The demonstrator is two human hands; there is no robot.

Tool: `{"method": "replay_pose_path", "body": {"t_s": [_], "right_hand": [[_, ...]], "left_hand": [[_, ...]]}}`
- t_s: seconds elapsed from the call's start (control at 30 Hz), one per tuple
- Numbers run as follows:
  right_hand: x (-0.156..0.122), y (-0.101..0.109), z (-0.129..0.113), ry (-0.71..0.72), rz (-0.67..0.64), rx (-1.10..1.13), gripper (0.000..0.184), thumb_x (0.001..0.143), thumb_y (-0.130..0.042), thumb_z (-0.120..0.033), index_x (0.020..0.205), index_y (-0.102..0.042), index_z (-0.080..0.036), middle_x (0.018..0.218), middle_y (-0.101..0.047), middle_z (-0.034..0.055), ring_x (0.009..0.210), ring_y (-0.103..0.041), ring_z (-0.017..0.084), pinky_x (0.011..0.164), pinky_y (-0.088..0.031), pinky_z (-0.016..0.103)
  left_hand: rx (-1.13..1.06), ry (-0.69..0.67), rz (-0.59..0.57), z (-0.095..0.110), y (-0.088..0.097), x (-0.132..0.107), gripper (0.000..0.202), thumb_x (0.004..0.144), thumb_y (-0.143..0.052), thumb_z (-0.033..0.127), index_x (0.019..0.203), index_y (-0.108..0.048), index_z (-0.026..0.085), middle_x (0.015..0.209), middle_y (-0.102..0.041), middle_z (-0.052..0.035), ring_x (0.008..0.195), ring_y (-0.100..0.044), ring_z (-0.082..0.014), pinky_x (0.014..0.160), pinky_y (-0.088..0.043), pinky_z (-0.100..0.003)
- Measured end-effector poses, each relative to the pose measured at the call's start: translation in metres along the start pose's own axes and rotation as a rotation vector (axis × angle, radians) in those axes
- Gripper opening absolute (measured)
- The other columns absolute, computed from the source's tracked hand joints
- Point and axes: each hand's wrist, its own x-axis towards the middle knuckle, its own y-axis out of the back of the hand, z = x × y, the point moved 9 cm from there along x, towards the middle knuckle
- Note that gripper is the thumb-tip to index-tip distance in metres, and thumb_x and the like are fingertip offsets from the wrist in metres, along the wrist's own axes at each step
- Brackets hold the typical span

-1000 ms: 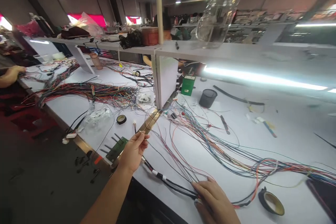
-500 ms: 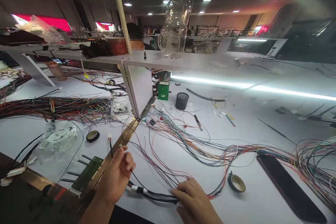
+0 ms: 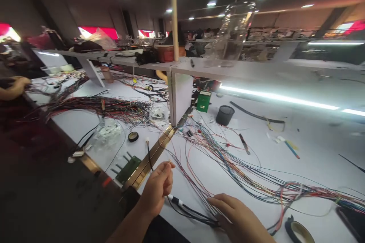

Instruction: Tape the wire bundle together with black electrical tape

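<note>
My left hand is closed in a pinch on a thin wire, whose small metal end shows at the fingertips. Close to its wrist side lies a black sleeved cable with a white band. My right hand rests on the thin red and dark wires where they meet that cable. Its fingers are stretched out over them, and the thumb is mostly hidden. A wire harness of many colours runs across the table to the right.
Black tape lies right of my right hand, near a dark phone-like slab. Tweezers, a mesh cup and a green box stand or lie farther back. At left is a green pegged block. Another person's arm shows far left.
The camera view has swung left, so the table's things appear farther right. My left hand's fingers have curled in more around the wire end. My right hand stays on the wires.
</note>
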Motion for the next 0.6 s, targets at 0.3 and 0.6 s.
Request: {"method": "replay_pose_path", "body": {"t_s": [0.3, 0.6], "right_hand": [[0.038, -0.052, -0.045, 0.118, 0.198, 0.327, 0.044, 0.089, -0.055, -0.028, 0.133, -0.048, -0.032, 0.127, -0.058, 0.0088, 0.116, -0.056, 0.022, 0.096, -0.05, 0.036], [0.063, -0.089, -0.068, -0.106, -0.161, 1.417, 0.058, 0.085, -0.06, -0.049, 0.136, -0.042, -0.03, 0.141, -0.047, 0.0098, 0.126, -0.048, 0.024, 0.106, -0.038, 0.042]], "left_hand": [[0.109, -0.08, -0.153, 0.015, -0.021, -0.039, 0.025, 0.094, -0.047, 0.039, 0.093, -0.054, 0.015, 0.063, -0.062, -0.0033, 0.065, -0.056, -0.0128, 0.075, -0.04, -0.028], [0.342, -0.121, -0.26, 0.023, -0.028, -0.038, 0.022, 0.079, -0.07, 0.039, 0.088, -0.075, 0.02, 0.122, -0.052, -0.0123, 0.119, -0.047, -0.027, 0.091, -0.045, -0.036]]}}
